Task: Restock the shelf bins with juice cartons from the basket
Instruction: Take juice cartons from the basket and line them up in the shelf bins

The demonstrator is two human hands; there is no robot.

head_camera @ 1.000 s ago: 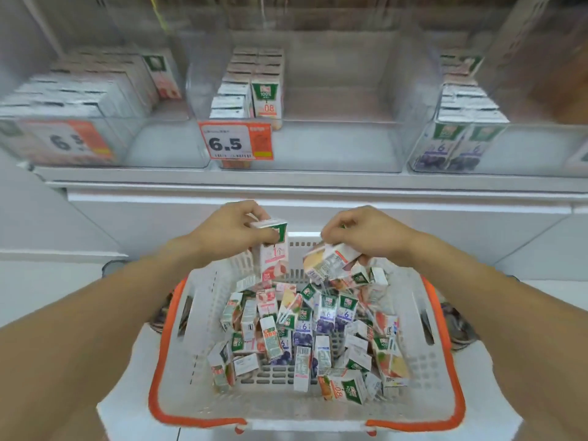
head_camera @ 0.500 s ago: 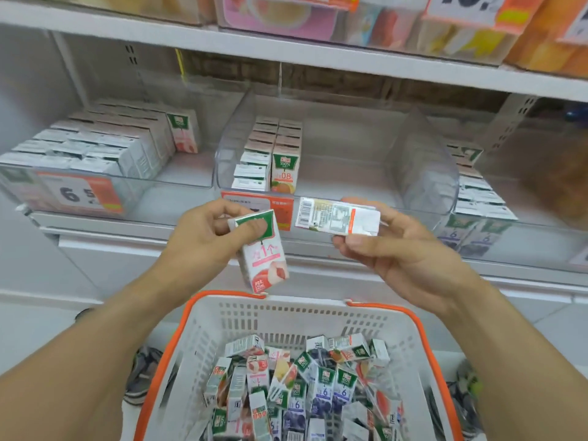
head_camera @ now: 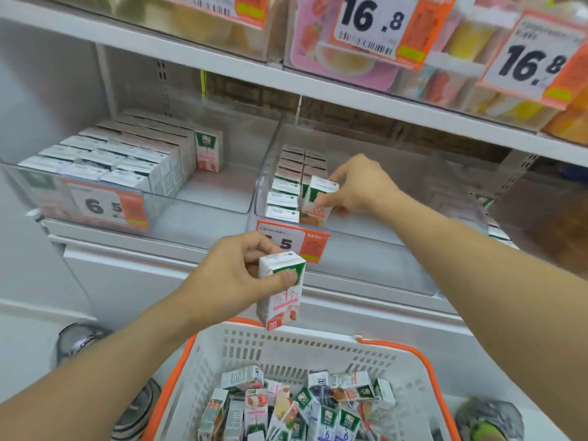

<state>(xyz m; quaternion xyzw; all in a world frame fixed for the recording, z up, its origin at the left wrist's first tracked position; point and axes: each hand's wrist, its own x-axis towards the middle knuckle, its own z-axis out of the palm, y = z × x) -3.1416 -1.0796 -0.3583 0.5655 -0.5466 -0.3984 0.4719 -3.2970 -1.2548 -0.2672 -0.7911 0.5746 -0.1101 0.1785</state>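
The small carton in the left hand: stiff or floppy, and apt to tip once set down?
Probably stiff: the carton keeps square edges under the left hand. Likely light, since fingertips alone hold it. Taller than wide, so it may tip if nudged.

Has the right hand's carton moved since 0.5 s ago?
Yes. The right hand has carried its carton forward, past the 6.5 price tag, into the middle bin.

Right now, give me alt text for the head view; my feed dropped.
The right hand sets a juice carton upright into the middle clear bin, beside two rows of cartons. The left hand holds a peach carton above the white basket of loose cartons.
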